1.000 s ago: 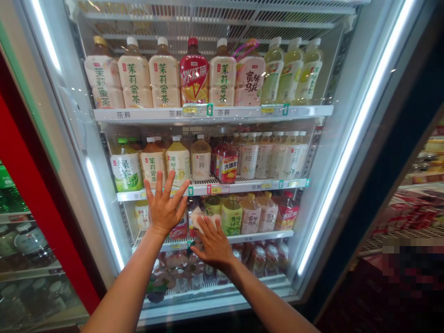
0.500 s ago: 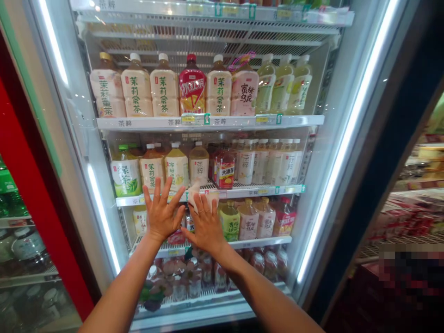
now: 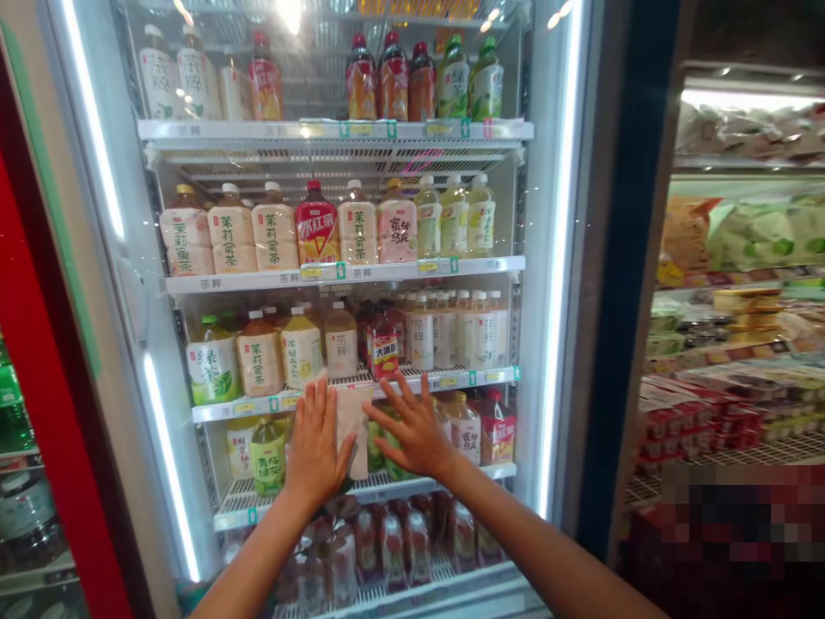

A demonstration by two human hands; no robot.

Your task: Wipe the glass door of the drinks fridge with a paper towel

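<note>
- White cloth (image 3: 353, 421) sits flat against the fridge's glass door (image 3: 529, 215), between my hands.
- Left hand (image 3: 319, 447): fingers together, flat, thumb on the cloth.
- Right hand (image 3: 416, 434): fingers spread, just beside it.

Left hand (image 3: 317, 447) and right hand (image 3: 412, 427) flat, spread

Tea bottles (image 3: 232, 241) line fridge shelves (image 3: 348, 273); one red bottle (image 3: 317, 234) mid-row. Snack packs (image 3: 748, 232) at rt; red panel (image 3: 39, 361) at lt.
</note>
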